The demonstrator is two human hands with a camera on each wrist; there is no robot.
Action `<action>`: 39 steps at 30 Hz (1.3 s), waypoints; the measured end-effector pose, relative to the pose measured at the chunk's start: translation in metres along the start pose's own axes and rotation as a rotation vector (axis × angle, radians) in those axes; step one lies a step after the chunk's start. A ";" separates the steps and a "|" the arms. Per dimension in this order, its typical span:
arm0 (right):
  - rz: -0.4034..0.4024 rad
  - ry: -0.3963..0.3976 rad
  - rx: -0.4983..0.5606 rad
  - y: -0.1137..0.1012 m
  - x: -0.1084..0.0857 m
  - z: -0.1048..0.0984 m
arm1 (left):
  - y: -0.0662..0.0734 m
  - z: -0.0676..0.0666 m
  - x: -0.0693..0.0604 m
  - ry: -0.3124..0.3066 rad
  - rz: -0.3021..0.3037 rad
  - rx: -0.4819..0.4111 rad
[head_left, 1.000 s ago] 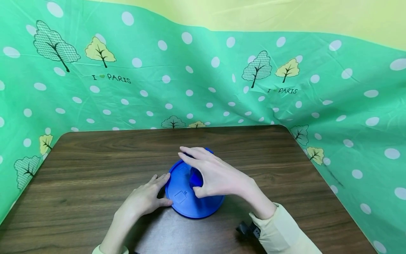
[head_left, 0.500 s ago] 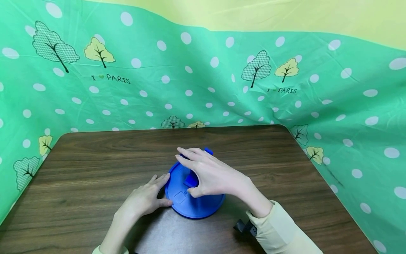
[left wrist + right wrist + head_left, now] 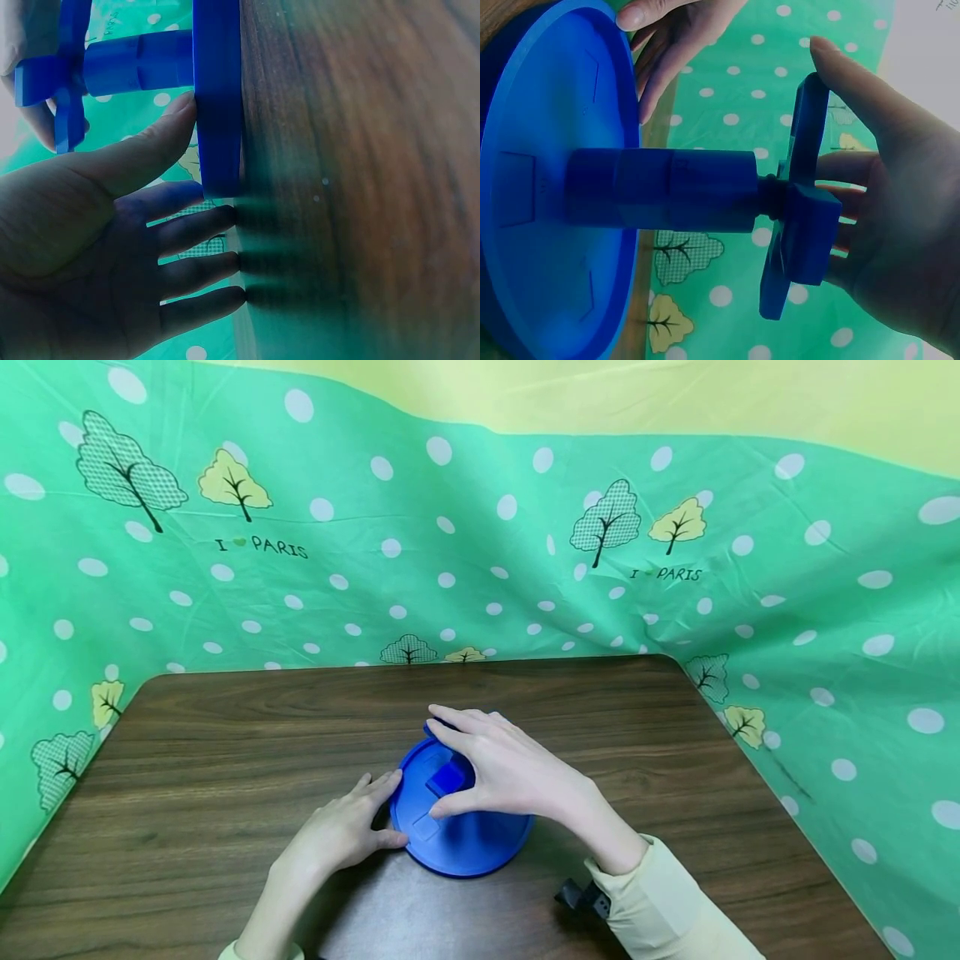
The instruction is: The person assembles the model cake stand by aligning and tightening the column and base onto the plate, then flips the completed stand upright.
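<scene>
Base [image 3: 480, 847]: blue and round, it lies flat on your bench [image 3: 225, 760], between your two hands and near the middle of what shows.
Post [image 3: 705, 189]: it rises upright from the base's centre and carries the armed head [image 3: 811, 234] on a narrow neck at its top.
Left hand [image 3: 341, 827]: your fingers are straight and spread; thumb and forefinger touch the base's left edge, the other fingertips reach down to the bench, and nothing is gripped.
Right hand [image 3: 517, 768]: your fingers arch loosely round the armed head, with a wide gap between the thumb on the near side and the rest on the far side; the thumb lies at or just beside one arm's tip, no firm grip shows, and you cannot tell whether the other fingertips touch.
Step in hand: it looks like turning the armed head while the base is steadied.
Turning well: push each arm sideways near its tip, in level strokes, so that the post stays upright.
Steadying well: press the rim lightly downward with your left thumb, clear of the arms.
Likely trouble: a sideways shove could skid the base or tilt it towards the far right, away from your steadying fingers.
</scene>
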State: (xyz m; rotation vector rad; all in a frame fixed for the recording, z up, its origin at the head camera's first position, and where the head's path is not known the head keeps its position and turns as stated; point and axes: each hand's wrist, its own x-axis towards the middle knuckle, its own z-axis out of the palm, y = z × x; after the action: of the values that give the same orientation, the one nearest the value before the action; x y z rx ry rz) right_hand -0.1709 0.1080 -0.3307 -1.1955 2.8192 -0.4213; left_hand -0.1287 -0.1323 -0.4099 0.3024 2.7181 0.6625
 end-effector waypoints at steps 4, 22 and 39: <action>-0.001 0.020 -0.020 0.003 -0.001 0.001 | 0.000 0.000 0.000 -0.001 -0.004 -0.001; 0.099 0.046 0.042 0.028 -0.018 -0.002 | 0.002 -0.002 -0.001 -0.012 -0.010 -0.007; 0.158 0.051 0.050 0.029 -0.021 0.004 | 0.002 -0.002 -0.001 -0.013 -0.006 -0.008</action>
State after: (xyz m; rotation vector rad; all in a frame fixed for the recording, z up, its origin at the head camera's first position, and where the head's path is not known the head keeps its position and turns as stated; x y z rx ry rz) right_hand -0.1758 0.1413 -0.3436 -0.9576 2.8996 -0.5148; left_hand -0.1282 -0.1317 -0.4069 0.2949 2.7023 0.6671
